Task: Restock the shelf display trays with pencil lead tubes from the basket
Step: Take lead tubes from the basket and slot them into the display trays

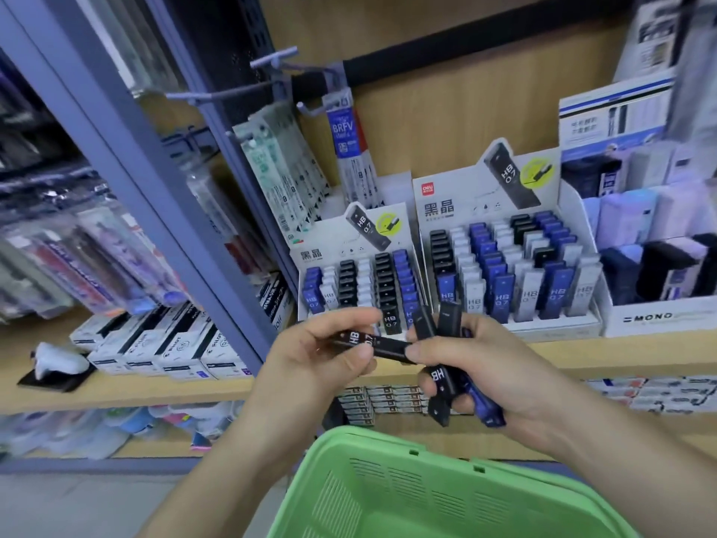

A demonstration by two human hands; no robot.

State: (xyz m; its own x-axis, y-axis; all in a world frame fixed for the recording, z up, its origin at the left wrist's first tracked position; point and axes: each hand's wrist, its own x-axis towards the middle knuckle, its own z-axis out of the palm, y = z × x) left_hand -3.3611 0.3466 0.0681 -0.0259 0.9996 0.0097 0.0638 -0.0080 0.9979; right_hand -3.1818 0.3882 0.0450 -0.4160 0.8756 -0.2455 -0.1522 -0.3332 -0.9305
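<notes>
My left hand (322, 355) pinches one black lead tube (372, 341) marked HB 0.7, held level in front of the shelf. My right hand (489, 370) grips a bundle of several black and blue lead tubes (446, 386), and its thumb touches the end of the level tube. Behind the hands stand two white display trays: a smaller left tray (310, 250) and a larger right tray (438, 200), both holding rows of blue, black and grey tubes. A green basket (411, 487) sits below my arms at the bottom of the view; its inside is not visible.
A white MONO eraser box (659, 316) stands right of the trays on the wooden shelf (620, 351). Hanging refill packs (287, 168) and bare metal hooks (267, 64) jut out above left. A purple shelf post (155, 180) splits the units. Boxed refills (167, 343) lie left.
</notes>
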